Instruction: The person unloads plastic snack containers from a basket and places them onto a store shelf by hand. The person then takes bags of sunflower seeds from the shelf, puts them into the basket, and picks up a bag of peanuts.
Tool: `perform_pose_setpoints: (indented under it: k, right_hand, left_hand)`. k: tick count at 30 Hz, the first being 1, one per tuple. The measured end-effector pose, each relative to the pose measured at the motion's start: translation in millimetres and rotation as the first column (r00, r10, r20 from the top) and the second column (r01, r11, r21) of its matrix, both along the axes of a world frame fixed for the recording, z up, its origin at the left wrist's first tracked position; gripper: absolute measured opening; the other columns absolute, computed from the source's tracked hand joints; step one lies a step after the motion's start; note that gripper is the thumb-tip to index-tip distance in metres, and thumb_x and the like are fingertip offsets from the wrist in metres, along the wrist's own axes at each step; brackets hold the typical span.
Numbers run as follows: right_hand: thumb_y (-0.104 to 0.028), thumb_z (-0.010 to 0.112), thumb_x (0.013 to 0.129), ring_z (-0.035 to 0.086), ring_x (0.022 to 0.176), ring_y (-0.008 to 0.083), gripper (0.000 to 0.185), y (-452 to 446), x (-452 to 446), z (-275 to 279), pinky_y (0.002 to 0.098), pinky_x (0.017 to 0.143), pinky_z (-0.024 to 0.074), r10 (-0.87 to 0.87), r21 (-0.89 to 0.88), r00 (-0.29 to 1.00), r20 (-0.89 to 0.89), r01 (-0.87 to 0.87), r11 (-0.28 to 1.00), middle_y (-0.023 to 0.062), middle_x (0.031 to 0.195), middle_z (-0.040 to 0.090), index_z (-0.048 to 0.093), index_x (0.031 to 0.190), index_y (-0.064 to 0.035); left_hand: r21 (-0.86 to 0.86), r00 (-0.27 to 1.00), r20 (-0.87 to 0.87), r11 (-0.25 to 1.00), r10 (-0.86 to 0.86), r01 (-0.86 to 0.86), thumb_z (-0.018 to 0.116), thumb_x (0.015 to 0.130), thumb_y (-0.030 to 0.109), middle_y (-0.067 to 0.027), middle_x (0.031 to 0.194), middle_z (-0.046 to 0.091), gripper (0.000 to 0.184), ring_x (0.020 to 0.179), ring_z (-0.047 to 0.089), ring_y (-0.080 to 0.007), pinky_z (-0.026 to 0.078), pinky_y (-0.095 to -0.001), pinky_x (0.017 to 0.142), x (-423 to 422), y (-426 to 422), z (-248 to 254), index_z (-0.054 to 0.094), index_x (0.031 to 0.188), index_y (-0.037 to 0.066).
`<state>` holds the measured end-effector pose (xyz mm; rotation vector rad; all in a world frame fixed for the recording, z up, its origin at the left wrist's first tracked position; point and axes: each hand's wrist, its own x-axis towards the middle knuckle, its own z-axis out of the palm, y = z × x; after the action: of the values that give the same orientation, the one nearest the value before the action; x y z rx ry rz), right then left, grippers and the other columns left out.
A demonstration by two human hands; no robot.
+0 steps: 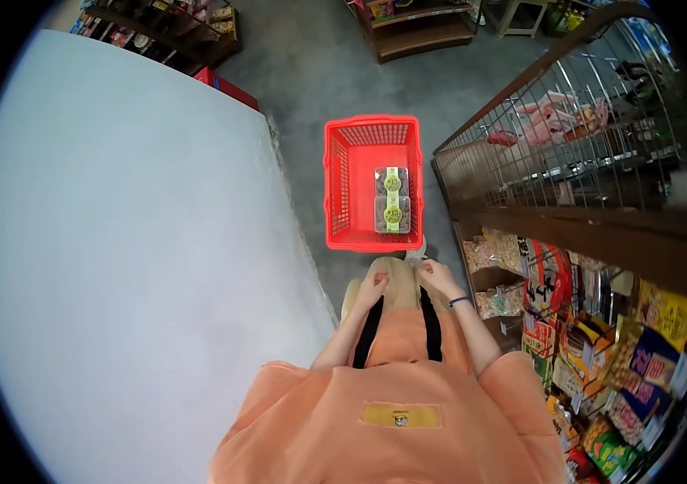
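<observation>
My left hand is over the left leg of my light trousers, its fingers curled together. Over the right leg is my right hand, also closed, with a dark band on the wrist. Whether either hand pinches the cloth or something small, I cannot make out. Just ahead, a red plastic shopping basket rests on the floor. Inside, along its right side, lies a clear plastic pack of dark pieces with green labels; a similar pack is behind it. Neither hand touches the basket.
A big white surface fills the left side. On the right stand shelves with bagged snacks and a wire-mesh rack. Grey floor runs ahead to a brown shelf unit. Two black straps hang over my front.
</observation>
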<state>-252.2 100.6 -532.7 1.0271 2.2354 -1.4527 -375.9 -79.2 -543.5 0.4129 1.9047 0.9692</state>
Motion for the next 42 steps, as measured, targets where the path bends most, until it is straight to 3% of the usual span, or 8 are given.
perform_pose_setpoints:
  k: [11, 12, 18, 22, 23, 26, 29, 42]
  right_hand:
    - [-0.022, 0.054, 0.076, 0.059, 0.08, 0.0286, 0.032, 51.9, -81.3, -41.1, 0.0359, 0.069, 0.0465, -0.093, 0.058, 0.995, 0.033, 0.091, 0.994, 0.0168, 0.083, 0.061, 0.055, 0.098, 0.0005]
    - [-0.022, 0.054, 0.076, 0.059, 0.081, 0.0283, 0.033, 49.2, -89.6, -54.4, 0.0353, 0.07, 0.0462, -0.223, -0.012, 0.974, 0.048, 0.224, 0.974, 0.0169, 0.084, 0.061, 0.055, 0.099, 0.0009]
    - [-0.024, 0.054, 0.075, 0.056, 0.088, 0.0336, 0.05, 32.2, -123.8, -95.6, 0.0368, 0.075, 0.0444, -0.316, 0.032, 0.947, 0.051, 0.315, 0.949, 0.0238, 0.092, 0.057, 0.041, 0.114, 0.0033]
    - [-0.024, 0.054, 0.075, 0.054, 0.089, 0.0367, 0.057, 31.8, -128.0, -90.1, 0.038, 0.076, 0.0443, -0.314, 0.049, 0.943, 0.11, 0.311, 0.949, 0.026, 0.095, 0.055, 0.033, 0.121, 0.0022]
    - [-0.022, 0.055, 0.074, 0.053, 0.092, 0.0371, 0.062, 33.6, -127.8, -92.3, 0.0388, 0.078, 0.043, -0.305, -0.009, 0.947, 0.099, 0.308, 0.951, 0.0273, 0.098, 0.053, 0.027, 0.123, 0.0024]
    - [-0.021, 0.056, 0.073, 0.05, 0.099, 0.0359, 0.069, 37.0, -128.7, -109.4, 0.0383, 0.084, 0.0402, -0.332, -0.134, 0.94, 0.078, 0.34, 0.931, 0.0269, 0.106, 0.05, 0.021, 0.127, 0.0015]
    - [-0.023, 0.058, 0.071, 0.045, 0.108, 0.031, 0.076, 32.7, -123.9, -143.0, 0.0347, 0.089, 0.0364, -0.378, -0.276, 0.921, 0.09, 0.388, 0.879, 0.0212, 0.118, 0.044, 0.015, 0.13, -0.0018]
    - [-0.026, 0.062, 0.066, 0.047, 0.104, 0.0319, 0.072, 45.6, -155.2, -52.9, 0.0364, 0.085, 0.0389, -0.208, -0.099, 0.964, 0.164, 0.225, 0.969, 0.0207, 0.115, 0.046, 0.027, 0.126, -0.0078]
  left_hand:
    - [0.0, 0.889, 0.008, 0.889, 0.457, -0.457, 0.051, 0.082, 0.016, -0.0104, 0.088, 0.059, 0.024, 0.083, 0.057, -0.0167, 0.044, -0.0262, 0.071, -70.1, 72.1, -67.7, 0.05, 0.1, 0.0]
    - [-0.043, 0.869, 0.051, 0.871, 0.492, -0.49, 0.051, 0.082, 0.017, -0.0115, 0.092, 0.058, 0.026, 0.086, 0.056, -0.0177, 0.044, -0.0271, 0.073, -76.4, 73.7, -79.8, 0.048, 0.102, 0.0]
    - [-0.054, 0.889, 0.124, 0.897, 0.441, -0.438, 0.046, 0.085, 0.027, -0.0186, 0.116, 0.046, 0.048, 0.109, 0.044, -0.0228, 0.033, -0.0302, 0.092, -82.9, 67.7, -149.2, 0.034, 0.122, -0.001]
    - [-0.225, 0.857, 0.319, 0.91, 0.406, -0.347, 0.042, 0.086, 0.033, -0.0194, 0.125, 0.037, 0.057, 0.116, 0.037, -0.024, 0.029, -0.0277, 0.094, -100.8, 87.7, -132.4, 0.025, 0.128, 0.0]
    - [-0.266, 0.829, 0.362, 0.9, 0.425, -0.346, 0.041, 0.086, 0.035, -0.0188, 0.127, 0.035, 0.058, 0.116, 0.036, -0.0237, 0.029, -0.027, 0.094, -100.1, 88.2, -146.5, 0.024, 0.129, 0.0]
    - [0.064, 0.758, 0.557, 0.892, 0.34, -0.447, 0.045, 0.084, 0.037, -0.0136, 0.128, 0.035, 0.062, 0.115, 0.037, -0.0207, 0.03, -0.0272, 0.093, -93.0, 90.0, -168.4, 0.02, 0.132, 0.006]
    - [-0.065, 0.821, 0.451, 0.931, 0.349, -0.36, 0.048, 0.083, 0.034, -0.0123, 0.127, 0.036, 0.065, 0.113, 0.038, -0.0202, 0.031, -0.0271, 0.093, -91.7, 91.5, -175.0, 0.016, 0.133, 0.007]
    - [-0.004, 0.769, 0.51, 0.895, 0.386, -0.446, 0.056, 0.081, 0.017, -0.0107, 0.113, 0.047, 0.054, 0.102, 0.046, -0.0162, 0.038, -0.0264, 0.086, -114.0, 98.6, -71.4, 0.027, 0.123, -0.001]
